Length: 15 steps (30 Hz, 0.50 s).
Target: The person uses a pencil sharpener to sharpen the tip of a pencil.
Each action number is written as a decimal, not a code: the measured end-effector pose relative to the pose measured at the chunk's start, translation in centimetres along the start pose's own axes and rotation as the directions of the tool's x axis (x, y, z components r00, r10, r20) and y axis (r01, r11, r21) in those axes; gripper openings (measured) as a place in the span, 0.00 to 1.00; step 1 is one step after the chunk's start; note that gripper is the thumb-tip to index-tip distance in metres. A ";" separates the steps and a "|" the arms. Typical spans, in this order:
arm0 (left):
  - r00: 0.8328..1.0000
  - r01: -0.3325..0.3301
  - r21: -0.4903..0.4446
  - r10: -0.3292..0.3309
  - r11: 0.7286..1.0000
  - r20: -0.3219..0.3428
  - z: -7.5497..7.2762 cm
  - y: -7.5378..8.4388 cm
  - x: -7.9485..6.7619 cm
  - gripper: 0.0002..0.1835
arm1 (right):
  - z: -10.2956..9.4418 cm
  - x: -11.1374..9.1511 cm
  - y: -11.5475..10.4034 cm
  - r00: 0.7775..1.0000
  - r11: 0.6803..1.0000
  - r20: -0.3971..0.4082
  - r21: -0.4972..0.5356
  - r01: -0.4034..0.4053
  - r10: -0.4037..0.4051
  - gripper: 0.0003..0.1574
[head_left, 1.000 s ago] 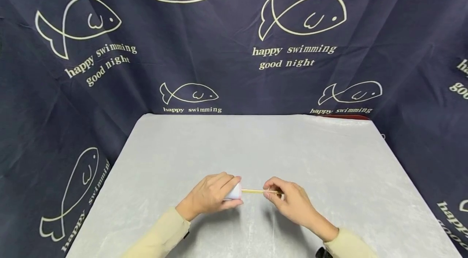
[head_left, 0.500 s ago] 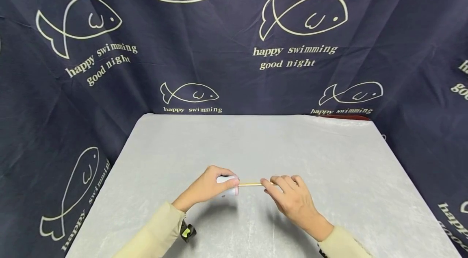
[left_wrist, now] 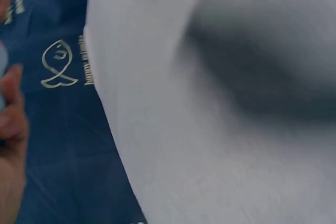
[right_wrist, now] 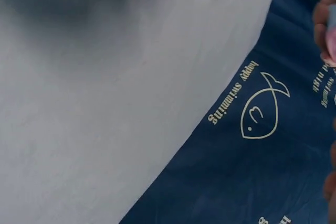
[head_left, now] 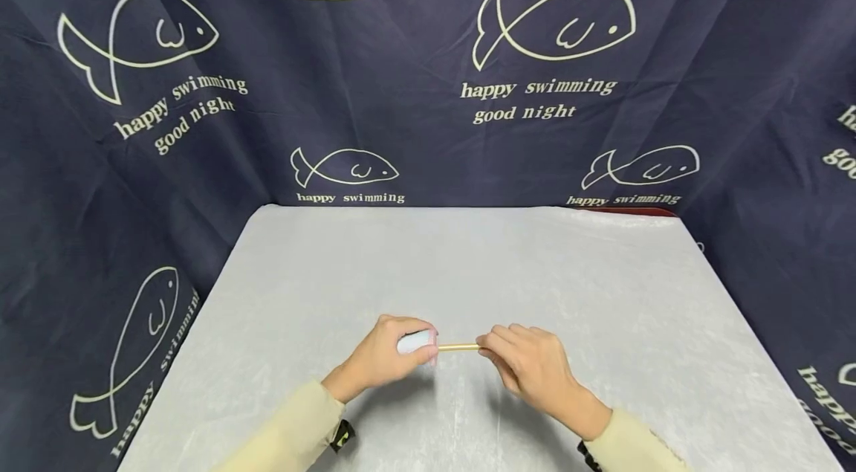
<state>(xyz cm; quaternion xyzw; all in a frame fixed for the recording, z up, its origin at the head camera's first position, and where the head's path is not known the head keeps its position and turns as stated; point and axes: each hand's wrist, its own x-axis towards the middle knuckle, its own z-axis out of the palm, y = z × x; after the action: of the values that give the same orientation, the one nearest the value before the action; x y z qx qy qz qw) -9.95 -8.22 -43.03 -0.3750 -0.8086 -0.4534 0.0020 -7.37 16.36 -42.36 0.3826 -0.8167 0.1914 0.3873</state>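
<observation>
My left hand (head_left: 388, 354) grips a small pale blue cylinder (head_left: 416, 341) with a pink end facing right; fingers cover much of it. A thin golden stick (head_left: 458, 347), like a pencil, runs level from that pink end to my right hand (head_left: 535, 368), which pinches it between thumb and fingers. Whether the stick's left tip sits inside the cylinder I cannot tell. Both hands are held above the table. The left wrist view catches the left hand (left_wrist: 13, 129) at its edge beside a sliver of the cylinder (left_wrist: 2, 59). In the right wrist view the cylinder's pink end (right_wrist: 332, 40) shows.
A pale grey cloth covers the table (head_left: 455, 264), and shadows of the hands fall on it. Dark blue curtains (head_left: 428, 85) printed with fish and lettering hang behind and at both sides. A red edge (head_left: 628, 211) peeks out at the back right.
The left hand has rolled over, bringing its thumb side into view with the cylinder. My right hand has changed its hold on the stick, and its knuckles now face up. The gap between the hands is slightly smaller.
</observation>
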 end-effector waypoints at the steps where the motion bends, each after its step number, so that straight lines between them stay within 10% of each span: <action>1: 0.996 -0.088 0.070 0.090 0.994 -0.029 0.2 -0.1 -0.1 0.08 | -0.1 -0.1 -0.1 0.998 0.998 0.036 0.048 -0.048 0.046 0.14; 4: 0.926 -0.319 0.345 0.368 0.883 -0.086 0.6 -0.5 -0.2 0.15 | -0.5 -0.3 -0.3 0.958 0.951 0.195 0.184 -0.247 0.211 0.06; 8: 0.814 -0.447 0.576 0.578 0.685 -0.057 0.8 -0.7 0.1 0.23 | -1.3 -0.1 -0.4 0.794 0.813 0.468 0.232 -0.534 0.387 0.08; 10: 0.801 -0.462 0.602 0.598 0.651 -0.032 0.8 -0.7 0.2 0.23 | -1.5 0.0 -0.3 0.723 0.764 0.547 0.214 -0.609 0.423 0.07; 12: 0.809 -0.461 0.606 0.587 0.648 -0.013 0.7 -0.7 0.4 0.22 | -1.6 -0.1 -0.3 0.697 0.749 0.573 0.202 -0.631 0.432 0.06; 15: 0.849 -0.425 0.600 0.529 0.678 0.004 0.3 -0.7 0.5 0.22 | -1.2 -0.4 -0.3 0.743 0.784 0.523 0.206 -0.585 0.417 0.08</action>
<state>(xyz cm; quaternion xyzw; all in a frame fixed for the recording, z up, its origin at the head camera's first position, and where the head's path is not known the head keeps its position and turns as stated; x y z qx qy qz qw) -10.58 -7.92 -43.53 -0.5142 -0.7772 -0.1986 0.3037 -6.38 17.11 -41.92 0.2414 -0.9075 0.3410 0.0440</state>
